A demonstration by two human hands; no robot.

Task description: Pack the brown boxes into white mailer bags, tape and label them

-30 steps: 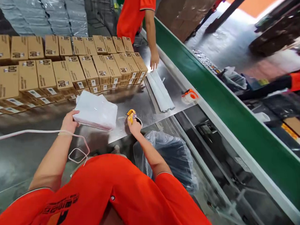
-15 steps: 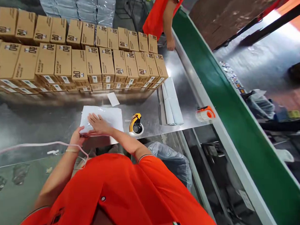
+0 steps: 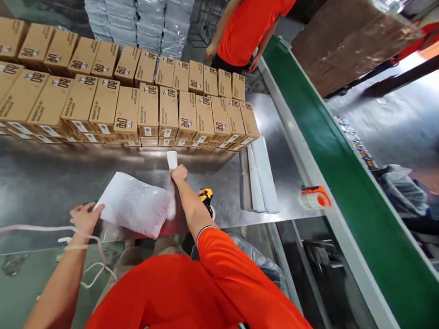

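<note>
My left hand point(image 3: 86, 218) grips the left corner of a white plastic mailing bag point(image 3: 134, 202), thumb on top. The bag bulges a little and lies tilted near the table's front edge. Further forward, my right hand point(image 3: 179, 173) is closed on the near end of a small white paper slip point(image 3: 172, 160), just in front of the boxes. Beside my right forearm stands a yellow and black tape dispenser point(image 3: 206, 196), partly hidden by the arm.
Long rows of brown cardboard boxes point(image 3: 164, 111) line the back of the metal table point(image 3: 220, 184). Folded grey-white bags point(image 3: 261, 175) lie to the right, near an orange tape dispenser point(image 3: 315, 198). A green conveyor point(image 3: 335, 154) runs alongside. A co-worker point(image 3: 253, 27) stands beyond the boxes.
My right hand has left the bag and reached forward onto the white slip. My left hand has shifted to the bag's left corner, and the bag has turned.
</note>
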